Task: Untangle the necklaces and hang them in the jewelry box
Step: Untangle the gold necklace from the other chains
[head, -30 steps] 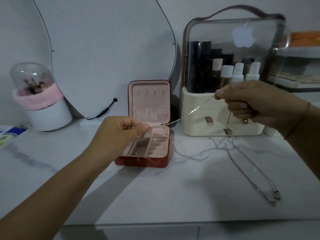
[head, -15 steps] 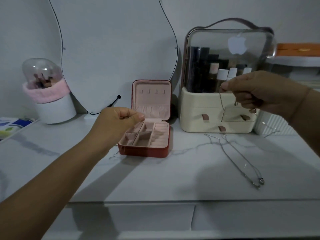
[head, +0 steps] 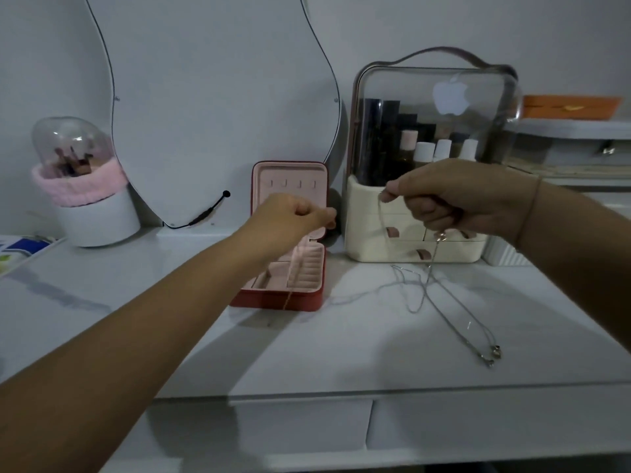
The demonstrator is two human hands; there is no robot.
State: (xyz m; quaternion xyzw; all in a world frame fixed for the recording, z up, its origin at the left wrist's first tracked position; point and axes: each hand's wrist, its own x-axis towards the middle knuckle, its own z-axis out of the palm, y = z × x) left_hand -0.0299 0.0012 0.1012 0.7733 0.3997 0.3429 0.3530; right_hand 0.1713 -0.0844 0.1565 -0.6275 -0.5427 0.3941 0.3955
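Observation:
A small red jewelry box (head: 280, 300) with a pink lining stands open on the white table, its lid upright with a row of hooks. My left hand (head: 293, 216) is in front of the lid, fingers curled, pinching a thin gold chain (head: 292, 285) that hangs down over the box. My right hand (head: 454, 199) is raised to the right of the box and pinches a silver necklace (head: 423, 295) that drops in a loop to the table. Another silver necklace (head: 478, 339) lies on the table below, its clasp end toward the front right.
A cream cosmetics organizer (head: 409, 244) with a clear dome stands right behind my right hand. A curved mirror (head: 211, 97) leans on the wall. A brush holder (head: 88, 199) with a pink band sits at the left. The table's front edge (head: 375, 392) runs across below.
My left hand moved up and to the right, in front of the box lid, with the gold chain now hanging from it. My right hand lowered a little, and its silver necklace hangs slack.

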